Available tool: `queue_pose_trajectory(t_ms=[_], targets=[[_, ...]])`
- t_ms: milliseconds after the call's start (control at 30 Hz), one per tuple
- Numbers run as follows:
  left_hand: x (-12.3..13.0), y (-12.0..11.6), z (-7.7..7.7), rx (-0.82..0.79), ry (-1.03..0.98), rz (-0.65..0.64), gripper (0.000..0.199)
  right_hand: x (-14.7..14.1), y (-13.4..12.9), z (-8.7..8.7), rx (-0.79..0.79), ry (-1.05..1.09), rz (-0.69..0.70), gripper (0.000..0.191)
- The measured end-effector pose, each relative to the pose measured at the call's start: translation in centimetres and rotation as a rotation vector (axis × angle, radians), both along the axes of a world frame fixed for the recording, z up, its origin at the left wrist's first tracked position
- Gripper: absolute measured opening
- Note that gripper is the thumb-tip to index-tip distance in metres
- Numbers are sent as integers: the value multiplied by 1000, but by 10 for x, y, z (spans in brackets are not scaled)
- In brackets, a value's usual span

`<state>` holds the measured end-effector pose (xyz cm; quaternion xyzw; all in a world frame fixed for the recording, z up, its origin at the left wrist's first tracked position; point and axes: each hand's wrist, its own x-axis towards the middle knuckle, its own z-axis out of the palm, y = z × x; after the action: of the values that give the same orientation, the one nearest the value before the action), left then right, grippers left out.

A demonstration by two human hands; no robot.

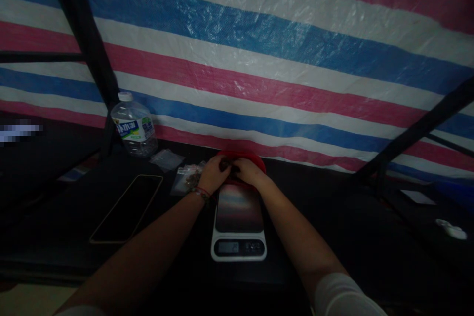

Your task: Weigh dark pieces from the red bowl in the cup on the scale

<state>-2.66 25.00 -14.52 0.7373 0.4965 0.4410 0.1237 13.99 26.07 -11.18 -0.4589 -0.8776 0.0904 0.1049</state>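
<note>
My left hand [215, 174] and my right hand [249, 171] meet over a red dish [259, 160] at the far end of a white digital scale [239, 255]. The fingers of both hands curl inward, and dark shapes show between them, too dim to name. Whether the dish rests on the scale or behind it, I cannot tell. The scale's metal plate [239, 212] shows in front of the hands, its small display lit. Beside my left wrist lies a clear plastic bag [181, 185] with small brownish pieces inside.
Left of the hands are another clear bag [166, 159], a phone [128, 210] lying flat, and a clear bottle [134, 128] with a label. Striped plastic sheeting [259, 79] hangs behind the black table [318, 217]. Dark frame bars [83, 34] slant at both sides.
</note>
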Motion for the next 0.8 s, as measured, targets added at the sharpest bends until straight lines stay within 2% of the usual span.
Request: queue_pose_trajectory(t_ms=[167, 300, 367, 433, 533, 700, 800], targets=[[0, -1, 0, -39, 18, -6, 31, 2, 4, 6, 41, -50, -127, 23], [0, -1, -1, -60, 29, -26, 38, 1, 4, 11, 141, 168, -208, 21], [0, -1, -1, -63, 32, -73, 39, -3, 1, 14, 188, 290, -184, 21], [0, -1, 0, -62, 32, -119, 38, -8, -3, 17, 171, 331, -108, 22], [0, -1, -1, -56, 27, -141, 36, -11, -7, 21, 119, 302, -25, 26], [-1, -1, -2, -10, -3, -42, 38, 1, -3, 19, 111, 172, -200, 35], [-2, -1, 0, 32, -14, 9, 40, 6, -3, 14, -6, 48, -168, 28]])
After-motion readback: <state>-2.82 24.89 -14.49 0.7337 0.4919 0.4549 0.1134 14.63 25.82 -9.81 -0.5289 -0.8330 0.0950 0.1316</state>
